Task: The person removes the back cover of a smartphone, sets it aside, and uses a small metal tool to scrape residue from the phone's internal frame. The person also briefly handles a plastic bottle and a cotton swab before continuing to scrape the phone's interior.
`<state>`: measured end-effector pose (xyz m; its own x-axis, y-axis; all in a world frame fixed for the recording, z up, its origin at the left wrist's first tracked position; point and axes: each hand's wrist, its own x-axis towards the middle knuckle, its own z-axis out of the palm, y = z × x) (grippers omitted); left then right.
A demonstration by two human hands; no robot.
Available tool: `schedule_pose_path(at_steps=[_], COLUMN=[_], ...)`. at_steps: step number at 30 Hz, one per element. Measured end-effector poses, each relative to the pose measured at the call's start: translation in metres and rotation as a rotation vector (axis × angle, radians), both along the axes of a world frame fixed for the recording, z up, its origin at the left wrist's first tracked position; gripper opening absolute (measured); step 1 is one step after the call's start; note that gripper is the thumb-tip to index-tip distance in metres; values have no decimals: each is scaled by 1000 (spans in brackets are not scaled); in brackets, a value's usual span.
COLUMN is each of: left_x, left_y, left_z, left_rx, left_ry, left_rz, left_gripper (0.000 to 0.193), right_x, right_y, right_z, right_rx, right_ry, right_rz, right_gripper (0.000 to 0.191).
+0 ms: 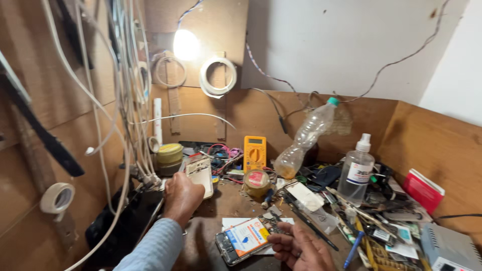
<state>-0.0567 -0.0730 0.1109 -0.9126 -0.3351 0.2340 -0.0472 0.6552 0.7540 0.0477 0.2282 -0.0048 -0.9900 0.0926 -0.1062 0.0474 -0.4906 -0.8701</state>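
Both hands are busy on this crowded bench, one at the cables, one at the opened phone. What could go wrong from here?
1. The left hand works against hanging white cables; a tug might drag them across the bench.
2. The tilted plastic bottle could topple onto the yellow multimeter.
3. The opened phone under the right hand lies near the bench edge and might slip off.

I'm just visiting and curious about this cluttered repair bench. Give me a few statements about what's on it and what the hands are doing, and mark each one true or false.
1. The left hand reaches toward a phone-like device propped near the hanging cables. True.
2. The right hand rests beside an opened phone lying flat on the bench. True.
3. The multimeter is blue. False: it is yellow.
4. The plastic bottle with the green cap lies flat. False: it leans tilted against the back wall.
5. A spray bottle stands upright to the right. True.
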Motion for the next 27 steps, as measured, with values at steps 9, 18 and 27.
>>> schedule_pose_path(at_steps=[9,18,27], left_x=[75,92,75], left_y=[52,62,67], left_z=[-2,-30,-64], left_rx=[90,-337,-360], left_ry=[142,18,-6], left_rz=[-446,-829,-767], left_gripper=[40,70,83], right_x=[10,13,18], right_y=[-14,96,116], right_z=[13,99,97], right_rx=[233,1639,1823], right_ry=[-3,242,-210], right_rz=[-199,-713,-498], right_gripper=[40,19,22])
